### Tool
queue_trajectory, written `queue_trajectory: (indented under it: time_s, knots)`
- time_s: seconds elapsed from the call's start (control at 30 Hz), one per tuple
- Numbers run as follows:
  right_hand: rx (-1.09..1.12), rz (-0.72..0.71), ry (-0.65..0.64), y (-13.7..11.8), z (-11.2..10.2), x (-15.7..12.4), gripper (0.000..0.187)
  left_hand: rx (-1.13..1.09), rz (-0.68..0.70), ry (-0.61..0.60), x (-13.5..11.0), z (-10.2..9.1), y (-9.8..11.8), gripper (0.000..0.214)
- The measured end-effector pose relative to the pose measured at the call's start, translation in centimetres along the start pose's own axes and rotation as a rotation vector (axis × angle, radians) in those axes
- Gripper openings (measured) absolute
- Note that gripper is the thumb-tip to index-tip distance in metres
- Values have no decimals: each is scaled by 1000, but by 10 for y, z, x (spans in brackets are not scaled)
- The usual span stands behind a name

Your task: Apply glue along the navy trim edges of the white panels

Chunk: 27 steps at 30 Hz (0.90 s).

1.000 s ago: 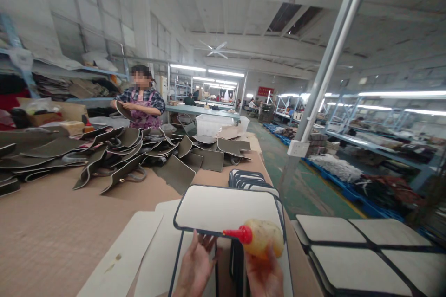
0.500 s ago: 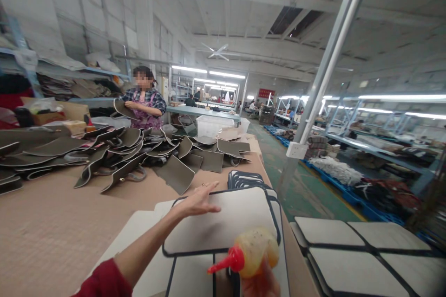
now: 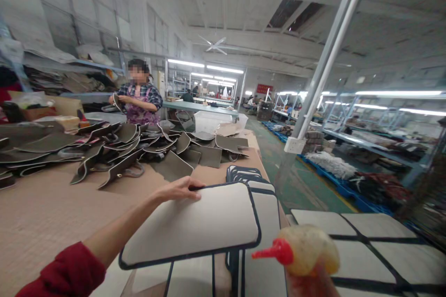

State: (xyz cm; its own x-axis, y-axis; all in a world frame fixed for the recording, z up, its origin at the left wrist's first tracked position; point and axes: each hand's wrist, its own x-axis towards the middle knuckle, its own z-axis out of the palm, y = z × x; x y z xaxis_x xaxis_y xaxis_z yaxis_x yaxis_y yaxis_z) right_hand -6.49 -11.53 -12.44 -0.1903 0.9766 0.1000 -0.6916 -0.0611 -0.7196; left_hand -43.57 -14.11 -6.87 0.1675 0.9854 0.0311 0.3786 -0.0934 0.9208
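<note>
My left hand [image 3: 184,189] grips the far edge of a cream panel with dark edging [image 3: 195,227], thumb on top and fingers at the rim. The panel is tilted and raised over other cream panels [image 3: 190,278] with dark borders. In my right hand [image 3: 313,283], at the lower right, is a yellowish squeeze bottle [image 3: 310,248] with a red nozzle pointing left. The bottle hides most of my right fingers. Just beyond the held panel lies a stack of dark-edged pieces [image 3: 244,174].
Olive-brown bag pieces [image 3: 174,165] with pale edges are heaped across the brown table [image 3: 45,222]. A co-worker [image 3: 141,97] stands behind them holding a piece. More cream panels [image 3: 362,260] lie at the right. A metal post [image 3: 324,69] rises beside the table.
My left hand has closed on the cream panel's edge and drawn it left, uncovering panels beneath. My right hand has moved right with the squeeze bottle.
</note>
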Motion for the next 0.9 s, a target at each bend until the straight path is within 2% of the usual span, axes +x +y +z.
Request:
queue_trajectory:
  time_s: [0.1, 0.13, 0.2, 0.3, 0.43, 0.73, 0.9]
  knots:
    - [-62, -94, 227, -32, 6, 30, 64, -16, -25, -133, -14, -5, 9, 40]
    - [-101, -129, 243, -38, 8, 39, 70, -22, -34, -161, -17, -5, 12, 41]
    - [-182, -184, 193, -44, 13, 54, 70, -33, -49, -201, -23, -5, 19, 41]
    - [-269, -255, 45, -47, 13, 65, 56, -51, -57, -230, -29, -7, 26, 40]
    - [-317, -322, -33, -51, 9, 70, 45, -44, -88, -241, -36, -10, 29, 38]
    - [-376, -304, -139, -56, 10, 71, 49, -79, -124, -285, -42, -9, 39, 35]
    - [-394, -266, -180, -58, 10, 66, 63, -105, -166, -291, -44, -8, 42, 36]
